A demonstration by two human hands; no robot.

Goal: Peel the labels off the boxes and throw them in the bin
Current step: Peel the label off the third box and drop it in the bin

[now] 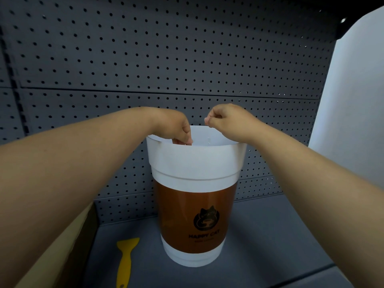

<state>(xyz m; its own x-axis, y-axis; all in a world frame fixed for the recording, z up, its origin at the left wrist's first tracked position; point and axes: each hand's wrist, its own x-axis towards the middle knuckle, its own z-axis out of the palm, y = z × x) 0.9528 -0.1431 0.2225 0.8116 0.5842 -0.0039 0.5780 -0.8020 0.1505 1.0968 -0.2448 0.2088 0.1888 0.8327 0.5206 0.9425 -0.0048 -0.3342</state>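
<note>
The bin [195, 163] is a tall white tub shaped like a coffee cup, with a brown sleeve bearing a black cat logo, standing on the grey shelf. My left hand [176, 129] hangs over its left rim, fingertips pinched together and dipping inside the opening. My right hand [226, 121] hovers just above the right rim, thumb and fingers pinched shut. No label shows in either hand or inside the bin. A brown cardboard box [54, 254] fills the lower left corner, partly hidden by my left forearm; no label shows on its visible side.
A yellow plastic scraper [124, 260] lies on the grey shelf floor [270, 235] left of the bin. A dark pegboard wall [166, 59] stands directly behind. A white panel [357, 90] closes off the right side.
</note>
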